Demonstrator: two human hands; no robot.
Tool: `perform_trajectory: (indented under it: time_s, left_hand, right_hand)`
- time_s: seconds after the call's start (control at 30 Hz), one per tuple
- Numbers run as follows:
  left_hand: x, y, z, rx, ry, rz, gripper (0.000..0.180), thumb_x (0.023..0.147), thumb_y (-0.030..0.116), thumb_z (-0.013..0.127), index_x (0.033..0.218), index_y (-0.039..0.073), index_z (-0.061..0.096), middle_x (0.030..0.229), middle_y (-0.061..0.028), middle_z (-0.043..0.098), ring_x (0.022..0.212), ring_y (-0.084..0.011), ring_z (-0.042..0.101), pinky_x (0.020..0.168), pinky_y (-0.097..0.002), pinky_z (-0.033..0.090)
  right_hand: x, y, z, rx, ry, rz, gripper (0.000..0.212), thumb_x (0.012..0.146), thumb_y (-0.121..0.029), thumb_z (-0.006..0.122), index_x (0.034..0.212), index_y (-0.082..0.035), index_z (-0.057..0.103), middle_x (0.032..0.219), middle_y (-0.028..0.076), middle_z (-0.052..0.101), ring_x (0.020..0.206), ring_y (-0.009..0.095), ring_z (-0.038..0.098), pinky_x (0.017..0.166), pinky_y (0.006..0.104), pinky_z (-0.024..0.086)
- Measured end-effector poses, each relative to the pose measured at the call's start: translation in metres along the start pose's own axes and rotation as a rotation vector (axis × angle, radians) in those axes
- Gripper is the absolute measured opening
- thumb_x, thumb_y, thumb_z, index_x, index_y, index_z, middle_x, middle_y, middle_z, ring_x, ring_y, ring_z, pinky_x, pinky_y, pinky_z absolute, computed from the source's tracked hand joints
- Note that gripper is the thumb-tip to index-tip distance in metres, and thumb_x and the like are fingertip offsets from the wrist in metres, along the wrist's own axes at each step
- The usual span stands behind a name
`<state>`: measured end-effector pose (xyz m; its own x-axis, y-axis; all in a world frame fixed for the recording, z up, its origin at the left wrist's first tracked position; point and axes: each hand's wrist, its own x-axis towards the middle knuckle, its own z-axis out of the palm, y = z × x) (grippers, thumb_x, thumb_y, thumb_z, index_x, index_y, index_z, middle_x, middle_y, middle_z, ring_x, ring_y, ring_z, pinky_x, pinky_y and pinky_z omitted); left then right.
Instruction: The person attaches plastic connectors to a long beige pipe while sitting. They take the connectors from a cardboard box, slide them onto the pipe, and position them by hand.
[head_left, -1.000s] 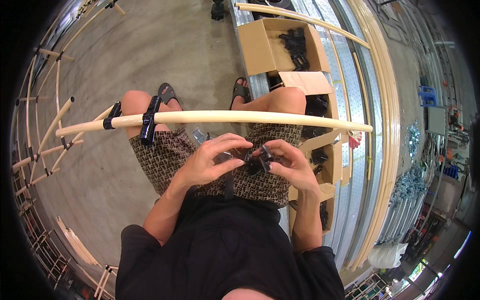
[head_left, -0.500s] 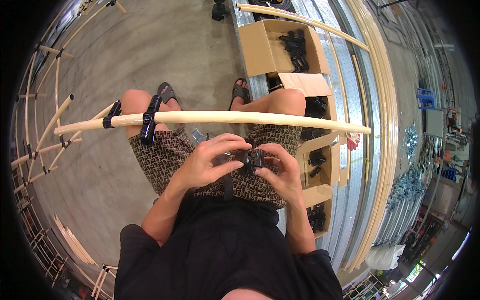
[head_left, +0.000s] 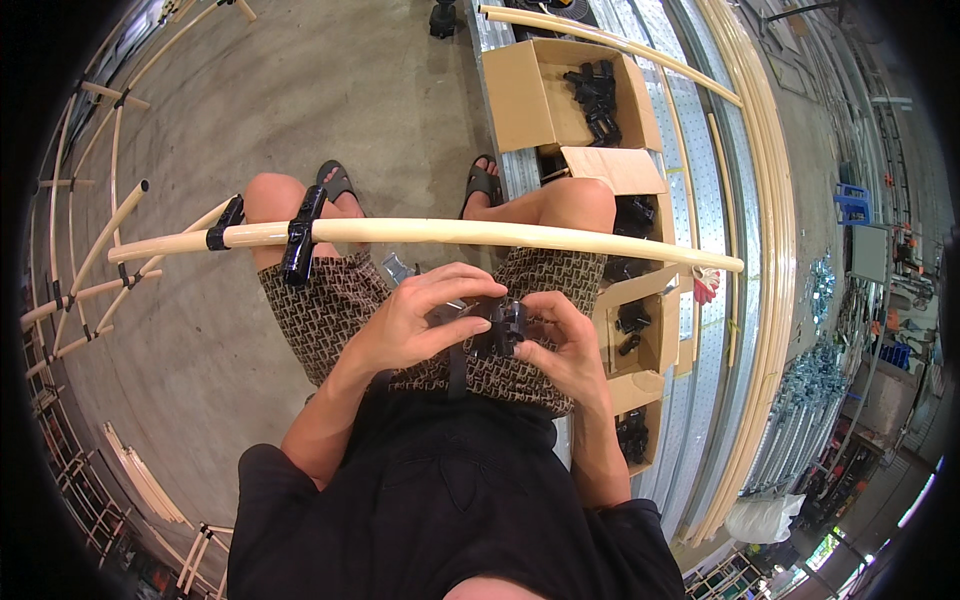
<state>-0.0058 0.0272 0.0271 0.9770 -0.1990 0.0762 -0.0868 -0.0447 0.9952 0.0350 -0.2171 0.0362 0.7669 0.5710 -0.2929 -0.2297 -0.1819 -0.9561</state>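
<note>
Over my lap, the fingertips of both hands close on black pipe joint pieces. My left hand pinches the left side between thumb and fingers. My right hand grips the right side, thumb below and fingers above. A shiny silver piece shows past my left hand; its kind is unclear and its lower part is hidden. Beyond the hands, a cream pipe crosses above my thighs, touched by neither hand. Black pipe joints are fitted on it near its left end.
Open cardboard boxes with black joints stand along my right on metal profiles. Long cream pipes lie beyond them, with a red and white glove nearby. Frames of cream pipes stand at the left.
The black joint pieces have turned slightly between my fingertips, and my right fingers have shifted a little. The cream pipe stays in nearly the same place.
</note>
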Motion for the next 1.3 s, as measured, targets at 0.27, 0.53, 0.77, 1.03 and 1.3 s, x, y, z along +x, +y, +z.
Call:
perform_trajectory:
  time_s: [0.27, 0.53, 0.77, 1.03, 1.3]
  left_hand:
    - [0.001, -0.008, 0.006, -0.004, 0.033, 0.003, 0.031, 0.087, 0.005, 0.076, 0.118, 0.001, 0.071, 0.121, -0.0142, 0.069, 0.108, -0.0296, 0.07, 0.094, -0.0395, 0.055]
    - [0.0, -0.009, 0.007, -0.021, 0.009, 0.031, 0.021, 0.086, 0.002, 0.077, 0.106, 0.001, 0.072, 0.119, -0.0137, 0.07, 0.106, -0.0286, 0.07, 0.09, -0.0384, 0.056]
    - [-0.002, -0.009, 0.012, -0.046, 0.003, 0.017, 0.019, 0.085, 0.004, 0.078, 0.104, 0.002, 0.073, 0.119, -0.0138, 0.07, 0.104, -0.0282, 0.07, 0.089, -0.0381, 0.056]
    - [-0.001, -0.01, 0.011, -0.042, 0.01, 0.004, 0.019, 0.085, 0.005, 0.078, 0.103, 0.002, 0.072, 0.119, -0.0127, 0.071, 0.104, -0.0276, 0.071, 0.09, -0.0384, 0.055]
    - [-0.001, -0.009, 0.013, -0.076, 0.037, -0.035, 0.019, 0.085, 0.005, 0.078, 0.103, 0.003, 0.07, 0.119, -0.0121, 0.071, 0.106, -0.0274, 0.07, 0.093, -0.0388, 0.054]
  right_hand:
    - [0.001, 0.003, 0.003, 0.057, -0.017, 0.033, 0.045, 0.085, -0.002, 0.082, 0.123, -0.001, 0.057, 0.107, 0.006, 0.068, 0.101, 0.013, 0.065, 0.085, 0.03, 0.057]
    - [0.001, 0.007, 0.006, 0.216, 0.104, 0.055, 0.039, 0.081, 0.008, 0.081, 0.115, 0.004, 0.062, 0.104, 0.006, 0.064, 0.099, 0.013, 0.065, 0.085, 0.0303, 0.062]
    - [0.0, -0.004, -0.002, -0.051, 0.085, 0.055, 0.043, 0.081, 0.009, 0.08, 0.119, 0.005, 0.061, 0.114, 0.009, 0.064, 0.105, 0.017, 0.067, 0.094, 0.0342, 0.061]
    - [0.002, 0.004, -0.003, -0.335, 0.139, -0.127, 0.047, 0.077, -0.004, 0.087, 0.117, -0.001, 0.063, 0.103, 0.011, 0.071, 0.098, 0.022, 0.07, 0.089, 0.034, 0.054]
    - [0.004, -0.002, -0.01, -0.303, 0.088, -0.113, 0.046, 0.078, -0.001, 0.086, 0.118, 0.0, 0.063, 0.107, 0.011, 0.072, 0.104, 0.02, 0.07, 0.093, 0.0348, 0.054]
